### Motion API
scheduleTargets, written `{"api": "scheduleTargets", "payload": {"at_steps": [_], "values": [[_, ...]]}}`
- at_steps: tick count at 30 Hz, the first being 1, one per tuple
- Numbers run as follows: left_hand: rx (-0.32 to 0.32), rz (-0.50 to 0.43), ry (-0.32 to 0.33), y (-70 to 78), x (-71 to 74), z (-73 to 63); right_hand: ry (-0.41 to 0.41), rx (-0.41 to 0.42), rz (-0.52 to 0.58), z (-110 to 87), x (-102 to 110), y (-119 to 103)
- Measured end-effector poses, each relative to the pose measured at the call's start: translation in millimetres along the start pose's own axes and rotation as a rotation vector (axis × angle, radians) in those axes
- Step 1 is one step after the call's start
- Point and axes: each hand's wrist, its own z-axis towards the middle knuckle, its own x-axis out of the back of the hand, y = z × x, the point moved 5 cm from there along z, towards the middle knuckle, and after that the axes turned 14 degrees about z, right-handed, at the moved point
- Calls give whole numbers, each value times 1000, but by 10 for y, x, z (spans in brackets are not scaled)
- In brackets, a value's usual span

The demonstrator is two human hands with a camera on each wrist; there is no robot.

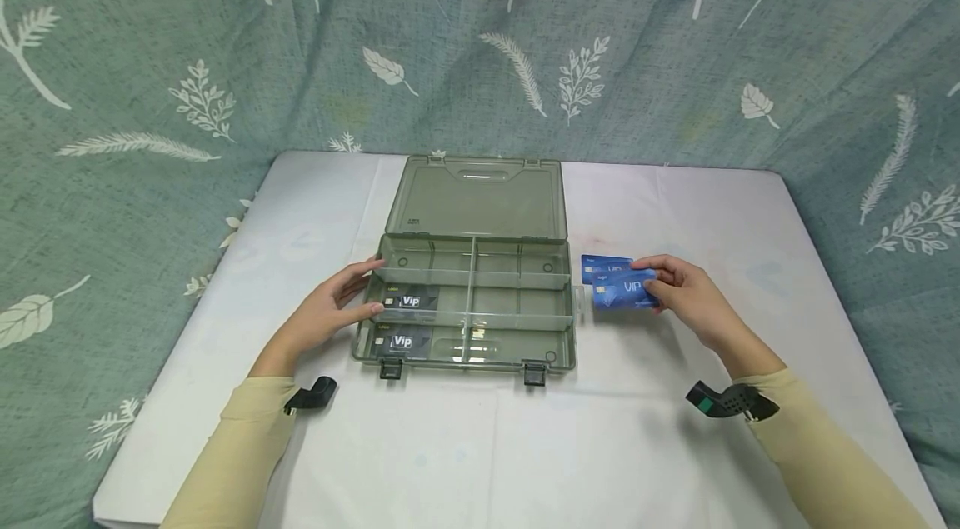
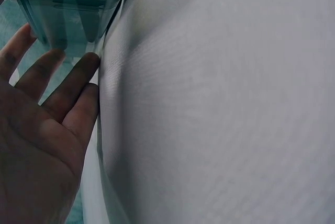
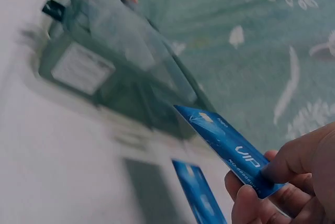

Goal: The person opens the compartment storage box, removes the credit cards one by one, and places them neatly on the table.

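A blue VIP card (image 1: 624, 291) is pinched between the thumb and fingers of my right hand (image 1: 686, 296), just right of the box. In the right wrist view this card (image 3: 225, 148) is held tilted above the table. A second blue card (image 1: 596, 263) lies on the table behind it, partly covered in the head view. My left hand (image 1: 321, 314) rests at the left side of the green see-through divided box (image 1: 517, 341), fingers loosely extended. One black Vip card (image 1: 420, 296) lies in the middle left compartment, another (image 1: 402, 341) in the front left one.
The box's lid (image 1: 480, 200) lies folded back behind it. Two dark latches (image 1: 535, 375) stick out at its front edge. A white cloth covers the table (image 1: 450, 446), and a green leaf-print curtain (image 1: 450, 37) hangs behind and at both sides.
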Motion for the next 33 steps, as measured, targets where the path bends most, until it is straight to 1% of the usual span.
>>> {"api": "scheduleTargets", "payload": {"at_steps": [9, 18, 23, 28, 31, 33], "values": [[1, 6, -1, -19, -5, 3, 100, -54, -43, 125, 352, 207], [6, -1, -2, -17, -8, 3, 180, -122, -55, 228, 588, 352], [8, -2, -5, -13, -11, 2, 214, -145, -69, 282, 665, 418], [9, -2, -6, -12, -11, 1, 236, -134, -81, 317, 690, 438], [8, -2, -4, -14, -9, 2, 249, -127, -118, 333, 685, 448], [8, -3, -2, -17, -9, 2, 259, -116, -168, 347, 681, 459]]}}
